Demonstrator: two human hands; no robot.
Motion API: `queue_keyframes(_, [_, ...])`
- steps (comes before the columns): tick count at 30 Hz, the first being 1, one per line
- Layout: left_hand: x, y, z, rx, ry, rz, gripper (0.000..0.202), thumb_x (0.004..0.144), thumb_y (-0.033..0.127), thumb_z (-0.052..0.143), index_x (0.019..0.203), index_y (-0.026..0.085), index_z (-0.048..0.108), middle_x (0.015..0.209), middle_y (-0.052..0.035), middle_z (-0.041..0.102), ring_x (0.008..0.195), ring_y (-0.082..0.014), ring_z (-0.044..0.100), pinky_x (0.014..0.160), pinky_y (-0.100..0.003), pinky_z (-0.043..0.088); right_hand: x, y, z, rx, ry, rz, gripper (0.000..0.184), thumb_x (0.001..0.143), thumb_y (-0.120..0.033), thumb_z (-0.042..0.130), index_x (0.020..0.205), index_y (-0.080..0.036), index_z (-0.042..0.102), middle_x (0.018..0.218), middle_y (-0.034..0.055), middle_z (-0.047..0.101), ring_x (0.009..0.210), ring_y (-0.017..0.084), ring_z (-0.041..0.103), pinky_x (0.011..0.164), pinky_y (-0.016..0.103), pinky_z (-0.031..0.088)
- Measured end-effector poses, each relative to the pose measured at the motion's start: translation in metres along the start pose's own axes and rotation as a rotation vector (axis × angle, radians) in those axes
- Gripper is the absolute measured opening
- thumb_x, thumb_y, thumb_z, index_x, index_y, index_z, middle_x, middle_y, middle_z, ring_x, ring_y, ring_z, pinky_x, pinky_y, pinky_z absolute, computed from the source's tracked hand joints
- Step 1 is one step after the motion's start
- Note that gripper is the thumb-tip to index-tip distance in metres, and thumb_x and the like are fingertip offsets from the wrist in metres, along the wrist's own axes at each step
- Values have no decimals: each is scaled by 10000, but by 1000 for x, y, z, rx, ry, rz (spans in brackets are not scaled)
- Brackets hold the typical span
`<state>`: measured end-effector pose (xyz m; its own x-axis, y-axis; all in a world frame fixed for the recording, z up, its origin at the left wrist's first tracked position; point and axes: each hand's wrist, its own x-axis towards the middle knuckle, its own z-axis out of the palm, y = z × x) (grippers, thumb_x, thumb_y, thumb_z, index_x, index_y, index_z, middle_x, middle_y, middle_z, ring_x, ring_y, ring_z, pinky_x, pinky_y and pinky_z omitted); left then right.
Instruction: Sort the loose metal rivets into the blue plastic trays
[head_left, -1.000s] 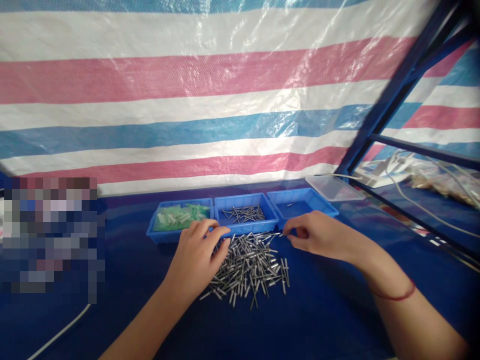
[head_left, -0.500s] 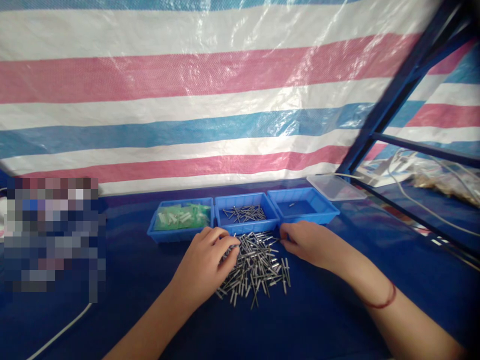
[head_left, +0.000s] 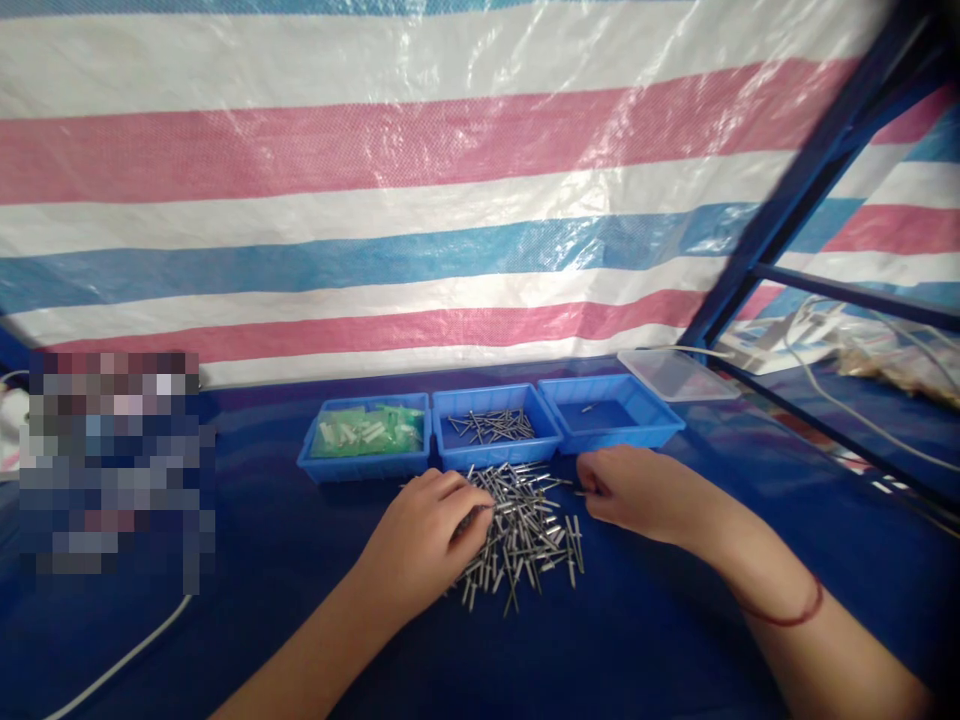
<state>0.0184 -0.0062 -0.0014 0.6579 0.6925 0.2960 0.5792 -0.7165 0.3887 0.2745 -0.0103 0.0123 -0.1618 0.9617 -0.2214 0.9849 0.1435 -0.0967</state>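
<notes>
A loose pile of metal pop rivets (head_left: 517, 535) lies on the blue tabletop. My left hand (head_left: 431, 535) rests over the pile's left side, its fingers curled and the thumb close to the index fingertip; whatever is between them is hidden. To the right of the pile, my right hand (head_left: 637, 495) is closed in a pinch, and the thin end of a rivet (head_left: 580, 492) pokes out from its fingertips. Behind the pile, the middle blue bin (head_left: 495, 455) holds several rivets. In the right blue bin (head_left: 619, 437) lies one small rivet-like piece.
The left blue bin (head_left: 367, 468) holds green packets with white pieces. A clear plastic lid (head_left: 679, 375) lies behind the right bin. A blue metal frame (head_left: 780, 230) stands at the right, a striped sheet (head_left: 375, 230) behind. A white cable (head_left: 124, 655) runs at the left.
My left hand has shifted slightly right and down over the pile. My right hand has moved a little right, away from the pile, with the rivet end now showing at its fingertips.
</notes>
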Motion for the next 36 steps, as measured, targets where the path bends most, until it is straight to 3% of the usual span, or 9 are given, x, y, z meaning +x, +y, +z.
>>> queue_keyframes(6, [-1, 3, 1, -89, 34, -35, 188, 935, 276, 479, 1024, 203, 628, 880, -35, 658, 839, -185, 585, 793, -314, 439, -9, -23, -5, 541, 111, -474, 89, 870, -210, 468, 804, -190, 523, 671, -11, 558, 605, 120, 518, 561, 239, 392])
queue_keyframes(11, [-2, 6, 1, -184, 1, -30, 217, 963, 281, 433, 883, 179, 608, 815, -23, 634, 800, -164, 578, 735, -274, 417, -11, -52, -2, 673, 220, -678, 124, 910, -241, 491, 915, -193, 606, 842, 35, 618, 738, 132, 574, 667, 268, 466])
queue_keyframes(13, [-1, 6, 0, -177, -23, -21, 269, 972, 265, 411, 789, 173, 585, 758, -12, 609, 751, -151, 563, 696, -262, 403, -8, -56, 3, 717, 287, -688, 133, 910, -220, 496, 927, -194, 625, 864, 45, 627, 763, 137, 584, 681, 278, 476])
queue_keyframes(16, [0, 4, -1, -196, -29, -25, 236, 960, 257, 437, 795, 177, 586, 757, -6, 608, 743, -145, 559, 682, -253, 397, -3, -59, 11, 813, 358, -652, 127, 899, -205, 512, 914, -195, 638, 876, 50, 644, 799, 147, 601, 711, 292, 489])
queue_keyframes(19, [1, 4, -1, -224, -32, -26, 235, 950, 245, 445, 769, 179, 581, 753, -9, 610, 732, -144, 555, 655, -246, 396, 0, -61, 19, 1002, 347, -552, 109, 880, -258, 552, 950, -202, 614, 888, 44, 650, 792, 146, 616, 698, 286, 507])
queue_keyframes(23, [1, 4, 4, -248, 4, -65, 274, 952, 234, 424, 708, 173, 532, 711, -3, 567, 692, -133, 531, 613, -234, 380, 1, -64, 22, 1202, 319, -432, 176, 823, -349, 628, 900, -196, 589, 761, 6, 609, 681, 123, 586, 614, 254, 496])
queue_keyframes(27, [1, 4, 6, -268, 29, -71, 279, 959, 246, 408, 721, 175, 533, 699, 4, 553, 681, -128, 522, 609, -232, 382, 1, -64, 20, 1216, 329, -408, 199, 813, -383, 627, 826, -187, 602, 717, 2, 580, 635, 112, 538, 572, 247, 464])
queue_keyframes(36, [-1, 2, 9, -211, 149, -121, 140, 940, 223, 451, 893, 188, 579, 835, -14, 625, 765, -147, 585, 693, -250, 424, 2, -63, 22, 1157, 351, -394, 182, 840, -361, 584, 862, -185, 621, 711, 2, 574, 618, 111, 512, 557, 244, 443])
